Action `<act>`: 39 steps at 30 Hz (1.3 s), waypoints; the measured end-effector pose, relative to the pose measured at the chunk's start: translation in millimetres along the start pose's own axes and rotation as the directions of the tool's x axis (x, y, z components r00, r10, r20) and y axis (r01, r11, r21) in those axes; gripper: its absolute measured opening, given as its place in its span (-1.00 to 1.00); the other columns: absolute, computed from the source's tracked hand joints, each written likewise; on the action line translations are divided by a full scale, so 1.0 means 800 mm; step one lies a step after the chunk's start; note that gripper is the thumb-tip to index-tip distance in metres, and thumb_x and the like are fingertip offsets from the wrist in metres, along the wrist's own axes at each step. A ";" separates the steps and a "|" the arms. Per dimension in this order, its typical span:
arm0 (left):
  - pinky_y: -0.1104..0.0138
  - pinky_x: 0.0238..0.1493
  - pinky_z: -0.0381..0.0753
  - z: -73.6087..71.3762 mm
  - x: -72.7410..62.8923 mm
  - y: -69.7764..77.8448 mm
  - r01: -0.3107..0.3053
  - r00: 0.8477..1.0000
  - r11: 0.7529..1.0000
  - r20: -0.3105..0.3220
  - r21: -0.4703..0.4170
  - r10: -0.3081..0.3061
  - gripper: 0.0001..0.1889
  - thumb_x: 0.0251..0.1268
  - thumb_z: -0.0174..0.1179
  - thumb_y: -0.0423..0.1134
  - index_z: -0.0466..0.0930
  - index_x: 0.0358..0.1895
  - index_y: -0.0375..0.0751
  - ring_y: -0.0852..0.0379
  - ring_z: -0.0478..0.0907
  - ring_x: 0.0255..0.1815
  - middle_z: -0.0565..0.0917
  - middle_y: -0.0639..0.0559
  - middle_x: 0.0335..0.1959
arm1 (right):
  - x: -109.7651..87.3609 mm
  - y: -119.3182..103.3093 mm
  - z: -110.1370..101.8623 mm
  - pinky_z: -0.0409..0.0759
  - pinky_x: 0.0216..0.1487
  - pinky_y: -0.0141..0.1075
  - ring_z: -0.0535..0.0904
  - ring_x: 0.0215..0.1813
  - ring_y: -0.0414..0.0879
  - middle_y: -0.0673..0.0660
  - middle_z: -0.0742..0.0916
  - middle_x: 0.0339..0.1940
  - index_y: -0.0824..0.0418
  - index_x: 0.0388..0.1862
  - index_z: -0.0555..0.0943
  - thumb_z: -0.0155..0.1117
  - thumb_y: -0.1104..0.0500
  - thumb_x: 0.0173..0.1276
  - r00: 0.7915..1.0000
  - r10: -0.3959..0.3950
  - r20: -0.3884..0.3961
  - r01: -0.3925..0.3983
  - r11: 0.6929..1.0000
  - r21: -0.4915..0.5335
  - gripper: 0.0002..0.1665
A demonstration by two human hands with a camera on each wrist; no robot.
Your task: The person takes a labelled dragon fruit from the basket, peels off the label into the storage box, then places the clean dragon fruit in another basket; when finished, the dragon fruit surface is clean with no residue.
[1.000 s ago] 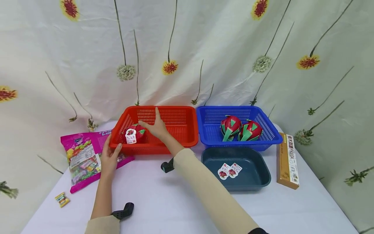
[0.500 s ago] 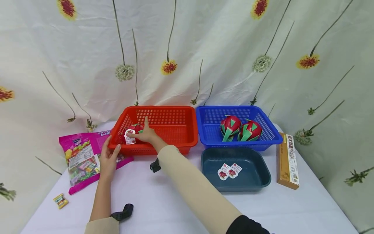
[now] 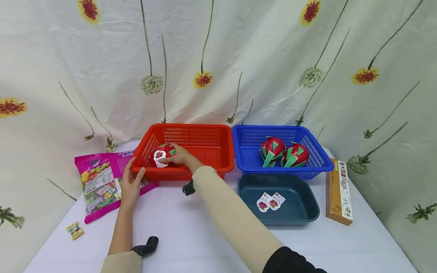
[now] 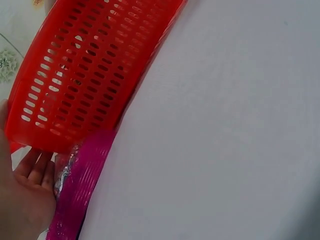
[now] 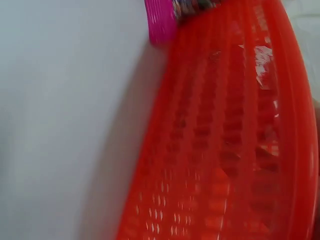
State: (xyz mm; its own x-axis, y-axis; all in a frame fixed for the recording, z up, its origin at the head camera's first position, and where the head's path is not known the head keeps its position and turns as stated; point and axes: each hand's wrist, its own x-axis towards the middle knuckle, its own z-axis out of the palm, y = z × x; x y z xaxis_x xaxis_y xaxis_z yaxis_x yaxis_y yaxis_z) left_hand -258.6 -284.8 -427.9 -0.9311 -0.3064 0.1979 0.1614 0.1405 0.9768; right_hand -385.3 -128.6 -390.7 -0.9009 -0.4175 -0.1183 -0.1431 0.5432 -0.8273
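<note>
In the head view a red and green dragon fruit (image 3: 169, 149) lies at the left end of the red basket (image 3: 208, 172). A white tag with a dragon fruit picture (image 3: 159, 156) is on its front. My right hand (image 3: 183, 156) reaches over the basket's front rim and grips the fruit, thumb on the tag and fingers at its far side. At the basket's front left corner, my left hand (image 3: 130, 185) holds the rim. The left wrist view shows its fingers (image 4: 36, 167) under the corner. In the right wrist view the basket wall (image 5: 225, 125) hides most of my right hand.
A blue basket (image 3: 244, 167) with two dragon fruits stands to the right. Before it sits a dark tray (image 3: 297, 218) with two tags (image 3: 270, 201). A pasta box (image 3: 338, 191) lies far right. Left are a pink candy bag (image 3: 102, 185) and a small wrapped candy (image 3: 74, 230).
My right hand has moved left and down from above the basket onto the dragon fruit, and its fingers have come down around it. My left hand stays at the basket's corner.
</note>
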 end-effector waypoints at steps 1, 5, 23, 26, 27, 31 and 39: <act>0.35 0.15 0.32 0.001 0.000 0.000 -0.003 1.000 1.000 0.002 -0.006 0.003 -0.37 0.35 0.04 -0.08 0.02 0.44 0.08 -0.12 0.11 0.37 0.12 -0.17 0.40 | 0.000 0.006 -0.010 0.45 0.09 -0.28 0.37 0.12 -0.06 0.08 0.49 0.14 0.03 0.40 0.20 0.41 -0.02 0.09 0.999 -0.026 0.027 0.026 1.000 0.001 -0.08; 0.40 0.13 0.34 0.002 0.000 0.001 0.000 1.000 1.000 0.006 -0.006 0.001 -0.36 0.35 0.04 -0.08 0.02 0.44 0.08 -0.10 0.13 0.36 0.11 -0.16 0.41 | 0.001 0.030 -0.049 0.43 0.10 -0.29 0.33 0.15 -0.04 0.14 0.45 0.16 0.04 0.43 0.16 0.39 0.11 0.13 0.990 -0.057 0.126 0.054 0.998 0.023 -0.07; 0.43 0.12 0.36 0.001 0.000 -0.001 0.002 1.000 1.000 -0.004 -0.002 -0.002 -0.39 0.36 0.02 -0.07 0.04 0.43 0.08 -0.09 0.15 0.34 0.13 -0.18 0.40 | -0.013 0.055 -0.074 0.37 0.22 -0.22 0.20 0.35 0.01 0.12 0.28 0.39 -0.05 0.48 0.03 0.23 0.15 0.29 0.982 -0.191 0.012 0.191 0.979 -0.074 -0.14; 0.32 0.16 0.33 -0.002 0.000 -0.001 0.003 1.000 1.000 -0.003 0.002 -0.003 -0.39 0.36 0.02 -0.06 0.04 0.43 0.09 -0.09 0.15 0.34 0.13 -0.17 0.40 | -0.017 0.053 -0.073 0.36 0.22 -0.23 0.21 0.34 0.00 0.13 0.26 0.41 0.00 0.49 -0.02 0.14 0.12 0.36 0.982 -0.185 0.034 0.188 0.977 -0.098 -0.17; 0.33 0.15 0.33 -0.003 0.001 -0.001 0.000 1.000 1.000 -0.002 0.000 0.000 -0.39 0.36 0.02 -0.06 0.04 0.43 0.09 -0.09 0.15 0.34 0.12 -0.17 0.40 | -0.017 0.052 -0.072 0.36 0.22 -0.23 0.21 0.34 0.00 0.12 0.25 0.42 0.00 0.49 -0.05 0.14 0.09 0.36 0.983 -0.178 0.041 0.182 0.978 -0.106 -0.16; 0.52 0.06 0.38 -0.006 0.005 -0.010 -0.014 1.000 1.000 -0.008 -0.015 0.013 -0.40 0.36 0.03 -0.07 0.06 0.42 0.10 -0.07 0.16 0.34 0.13 -0.15 0.40 | -0.012 0.050 -0.065 0.39 0.20 -0.22 0.24 0.30 0.00 0.14 0.29 0.39 0.02 0.50 -0.14 0.21 -0.04 0.28 0.984 -0.176 0.040 0.180 0.971 -0.159 -0.02; 0.57 0.03 0.39 -0.007 0.015 -0.035 -0.012 1.000 1.000 -0.021 -0.008 0.012 -0.41 0.34 0.04 -0.03 0.09 0.40 0.24 -0.02 0.17 0.33 0.16 -0.04 0.39 | -0.003 0.047 -0.049 0.33 0.24 -0.09 0.09 0.39 0.09 0.21 0.19 0.40 -0.08 0.50 -0.20 0.44 -0.05 0.04 0.996 -0.093 0.003 0.092 0.973 -0.210 0.25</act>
State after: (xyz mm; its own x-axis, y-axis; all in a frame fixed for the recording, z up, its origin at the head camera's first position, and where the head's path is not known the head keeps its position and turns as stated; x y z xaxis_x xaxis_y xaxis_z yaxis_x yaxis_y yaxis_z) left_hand -272.6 -297.5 -452.2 -0.9220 -0.3244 0.2115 0.1756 0.1366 0.9749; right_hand -404.9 -78.6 -400.0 -0.8825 -0.4684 -0.0425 -0.3078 0.6436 -0.7007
